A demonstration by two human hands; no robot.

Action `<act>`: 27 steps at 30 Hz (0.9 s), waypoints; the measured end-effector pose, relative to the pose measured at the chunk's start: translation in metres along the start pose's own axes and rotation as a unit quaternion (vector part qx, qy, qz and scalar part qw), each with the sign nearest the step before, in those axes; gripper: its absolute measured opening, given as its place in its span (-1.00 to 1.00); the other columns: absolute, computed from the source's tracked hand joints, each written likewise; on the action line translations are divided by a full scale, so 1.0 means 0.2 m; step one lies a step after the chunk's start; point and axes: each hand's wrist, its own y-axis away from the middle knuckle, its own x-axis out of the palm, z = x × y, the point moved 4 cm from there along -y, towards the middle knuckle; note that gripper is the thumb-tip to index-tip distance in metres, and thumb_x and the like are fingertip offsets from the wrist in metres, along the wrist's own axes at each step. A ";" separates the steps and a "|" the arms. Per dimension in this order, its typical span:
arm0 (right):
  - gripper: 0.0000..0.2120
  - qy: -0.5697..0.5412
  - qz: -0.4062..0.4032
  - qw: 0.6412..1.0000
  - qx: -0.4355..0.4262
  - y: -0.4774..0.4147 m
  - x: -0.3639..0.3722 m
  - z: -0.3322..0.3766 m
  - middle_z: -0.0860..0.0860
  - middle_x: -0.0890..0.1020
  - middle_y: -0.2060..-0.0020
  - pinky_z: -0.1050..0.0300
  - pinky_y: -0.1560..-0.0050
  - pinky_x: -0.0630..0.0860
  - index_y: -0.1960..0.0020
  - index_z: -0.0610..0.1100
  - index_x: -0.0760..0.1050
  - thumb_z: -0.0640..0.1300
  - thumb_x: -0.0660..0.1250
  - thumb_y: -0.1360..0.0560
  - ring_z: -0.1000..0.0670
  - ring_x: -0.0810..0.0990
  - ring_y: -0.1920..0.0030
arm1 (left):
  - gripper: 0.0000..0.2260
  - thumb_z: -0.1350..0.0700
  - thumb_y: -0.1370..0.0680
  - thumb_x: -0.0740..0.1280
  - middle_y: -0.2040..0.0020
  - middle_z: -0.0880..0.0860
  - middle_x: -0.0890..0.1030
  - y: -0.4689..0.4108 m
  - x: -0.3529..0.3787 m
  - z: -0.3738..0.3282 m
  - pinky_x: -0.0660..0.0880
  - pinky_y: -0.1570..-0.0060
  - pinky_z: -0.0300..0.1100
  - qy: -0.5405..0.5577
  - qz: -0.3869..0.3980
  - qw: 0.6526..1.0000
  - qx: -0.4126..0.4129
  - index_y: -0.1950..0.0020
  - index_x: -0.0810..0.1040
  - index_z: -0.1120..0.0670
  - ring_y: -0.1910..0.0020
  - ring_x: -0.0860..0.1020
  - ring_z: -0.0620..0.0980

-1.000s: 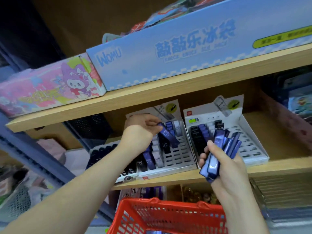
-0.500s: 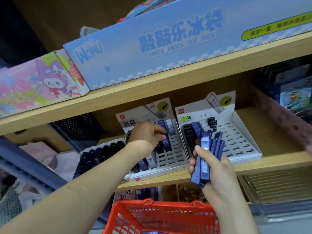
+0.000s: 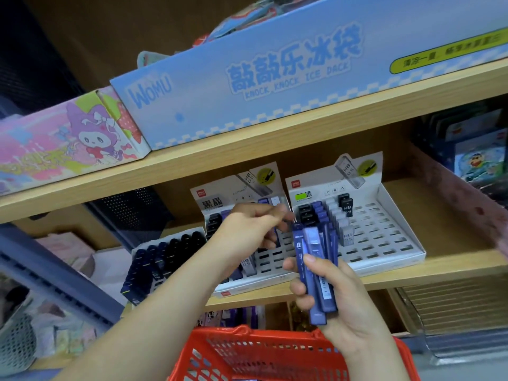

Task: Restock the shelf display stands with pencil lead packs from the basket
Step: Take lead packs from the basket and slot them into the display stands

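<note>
L grip [image 3: 255, 229] hovers in front of L display stand [image 3: 215, 202], fingers curled toward the tops of the lead packs [image 3: 316, 270]; too blurred to tell if it pinches one. Just right & lower, R grip [image 3: 354, 305] is wrapped round that upright bundle. R display stand [image 3: 390, 237] sits behind it, red basket [image 3: 261, 356] below both grips.

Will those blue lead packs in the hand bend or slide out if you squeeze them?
Probably stiff: the blue lead packs stand straight where they stick up past the right hand. Likely light, since one hand holds several. Their smooth, shiny sides look slippery, so they may fan apart.
</note>
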 end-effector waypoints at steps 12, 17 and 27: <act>-0.57 0.011 -0.033 0.999 0.007 0.00 0.03 -0.01 -0.18 0.63 0.20 0.23 0.59 0.39 -0.18 -0.27 0.53 -0.21 0.42 -0.32 -0.07 0.56 0.39 | -0.88 0.27 -0.47 0.42 0.19 0.07 0.70 0.13 -0.07 -0.01 0.57 0.21 -0.28 0.101 -0.028 0.994 0.002 0.03 0.67 0.12 0.21 0.65 -0.08; -0.54 0.035 -0.088 0.995 -0.002 -0.01 0.03 0.01 -0.15 0.67 0.21 0.25 0.58 0.42 -0.13 -0.23 0.52 -0.08 0.47 -0.28 -0.06 0.58 0.41 | -0.88 0.30 -0.48 0.40 0.16 0.09 0.71 0.16 -0.12 0.01 0.59 0.18 -0.25 0.105 -0.074 0.991 0.033 0.01 0.66 0.16 0.16 0.67 -0.02; -0.61 0.092 -0.095 0.991 -0.014 -0.01 0.02 -0.01 -0.08 0.70 0.19 0.18 0.48 0.47 -0.11 -0.17 0.53 -0.08 0.48 -0.33 -0.03 0.57 0.40 | -0.82 0.36 -0.45 0.40 0.21 0.05 0.70 0.21 -0.18 0.02 0.58 0.17 -0.26 0.119 -0.130 0.981 0.080 0.13 0.68 0.10 0.19 0.67 -0.03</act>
